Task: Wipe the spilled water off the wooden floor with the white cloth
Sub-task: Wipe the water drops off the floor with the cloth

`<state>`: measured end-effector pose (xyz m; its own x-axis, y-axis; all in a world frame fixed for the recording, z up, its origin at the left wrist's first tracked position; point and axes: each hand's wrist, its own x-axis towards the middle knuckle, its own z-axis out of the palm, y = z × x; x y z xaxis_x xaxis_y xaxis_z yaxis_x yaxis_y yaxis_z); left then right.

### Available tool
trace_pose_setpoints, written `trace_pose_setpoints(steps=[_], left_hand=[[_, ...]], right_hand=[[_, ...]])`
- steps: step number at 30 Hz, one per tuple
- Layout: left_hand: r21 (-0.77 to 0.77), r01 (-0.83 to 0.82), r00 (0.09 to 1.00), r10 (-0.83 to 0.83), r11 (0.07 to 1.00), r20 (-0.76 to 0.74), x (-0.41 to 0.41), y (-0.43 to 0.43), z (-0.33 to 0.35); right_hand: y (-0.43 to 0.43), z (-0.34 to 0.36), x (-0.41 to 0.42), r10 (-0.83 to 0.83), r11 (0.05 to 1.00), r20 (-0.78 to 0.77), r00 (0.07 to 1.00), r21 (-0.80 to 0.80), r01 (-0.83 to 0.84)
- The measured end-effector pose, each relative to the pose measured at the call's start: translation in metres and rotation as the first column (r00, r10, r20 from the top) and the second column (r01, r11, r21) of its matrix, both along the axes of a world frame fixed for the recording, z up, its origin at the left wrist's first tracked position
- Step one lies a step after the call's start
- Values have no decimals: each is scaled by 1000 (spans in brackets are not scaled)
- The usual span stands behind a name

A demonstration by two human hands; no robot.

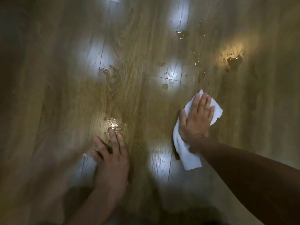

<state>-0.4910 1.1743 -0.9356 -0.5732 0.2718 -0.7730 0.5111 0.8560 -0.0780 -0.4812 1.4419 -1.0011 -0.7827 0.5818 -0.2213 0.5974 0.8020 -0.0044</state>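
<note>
The right grip lies flat, fingers straight and spread, pressing the white cloth onto the wooden floor. The cloth shows past the fingertips and trails back under the wrist. The left grip rests flat on bare floor, fingers straight, fingertips touching a shiny puddle. More spilled water lies scattered beyond the cloth, apart from it.

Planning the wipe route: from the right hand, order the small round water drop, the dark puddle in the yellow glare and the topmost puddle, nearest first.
1. Small round water drop, ahead-left of the right hand.
2. Dark puddle in the yellow glare, ahead-right.
3. Topmost puddle, farthest ahead.
</note>
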Motion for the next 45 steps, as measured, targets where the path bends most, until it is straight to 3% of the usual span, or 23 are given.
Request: trace_pose_setpoints(steps=[5,8,13,16,20,23,26,28,32,36,38,42,45], left_hand=[[-41,-37,999,37,998,0,0,8,4],[-64,-13,1000,13,998,2,0,10,-2],[-117,-42,999,44,992,12,-3,12,4],[-117,-68,997,72,991,32,-4,15,9],[-98,-115,992,120,988,43,-4,15,14],[-83,-172,985,173,982,3,1,29,20],[166,-212,977,209,963,36,-6,89,16],[230,-151,989,146,961,37,-7,137,13],[144,-88,996,87,986,12,-11,169,-4],[124,-43,999,43,991,5,-13,165,-5],[121,-46,999,43,992,25,-14,167,-4],[110,-35,999,33,993,23,-16,167,-6],[84,-25,999,22,996,31,-16,166,-9]], right_hand=[[0,7,-1,14,999,-10,1000,-47,-14],[-9,10,-20,240,965,-16,971,-107,-240],[-72,13,-75,682,697,-83,727,-227,-680],[-30,7,-60,782,597,-80,618,-184,-780],[59,-2,-12,687,718,-131,715,-25,-695],[107,2,31,591,804,-78,803,-26,-594],[109,3,43,490,870,-92,867,-11,-493],[105,4,42,462,883,-103,881,-42,-468],[156,3,71,542,835,-84,836,-61,-547],[186,9,54,244,964,-52,968,-92,-248],[163,12,16,166,977,-66,984,-122,-173],[73,10,-66,418,886,-117,901,-168,-433],[5,15,-116,656,717,-139,742,-190,-670]])
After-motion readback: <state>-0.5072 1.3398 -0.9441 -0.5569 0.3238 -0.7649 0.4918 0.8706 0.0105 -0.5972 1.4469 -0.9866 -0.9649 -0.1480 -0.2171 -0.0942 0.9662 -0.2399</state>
